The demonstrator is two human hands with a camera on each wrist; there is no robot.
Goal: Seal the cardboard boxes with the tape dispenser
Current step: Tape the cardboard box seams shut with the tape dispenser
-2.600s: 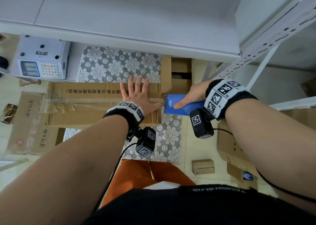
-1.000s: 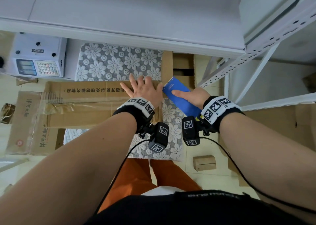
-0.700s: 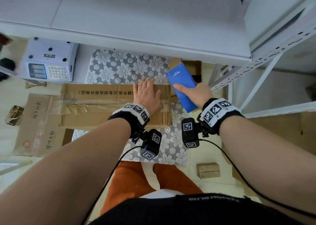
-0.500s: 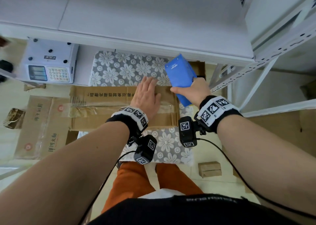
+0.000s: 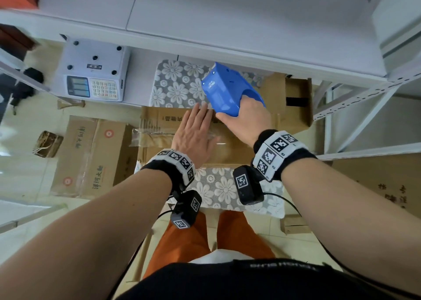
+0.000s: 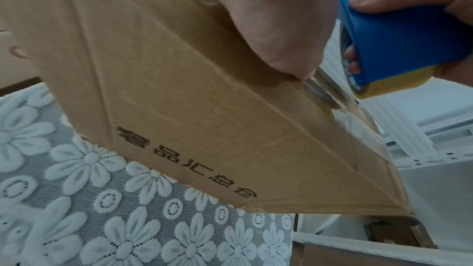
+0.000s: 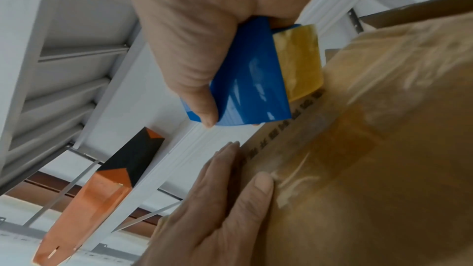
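Currently mid-seal on one box. The left hand point(image 5: 193, 138) lies flat, fingers straight, pressing the top of the cardboard box point(image 5: 230, 147), which sits on the floral-covered desk point(image 5: 218, 195). The right hand point(image 5: 245, 117) is wrapped round the blue tape dispenser point(image 5: 225, 90), lifted off the lid and tilted above the box's far edge. A clear tape strip point(image 7: 384, 120) lies along the lid seam; whether it is cut from the roll cannot be told. Judgement: the next move calls for confirming the tear, then rubbing the strip down. A second, taped box point(image 5: 91, 156) lies left on the floor.
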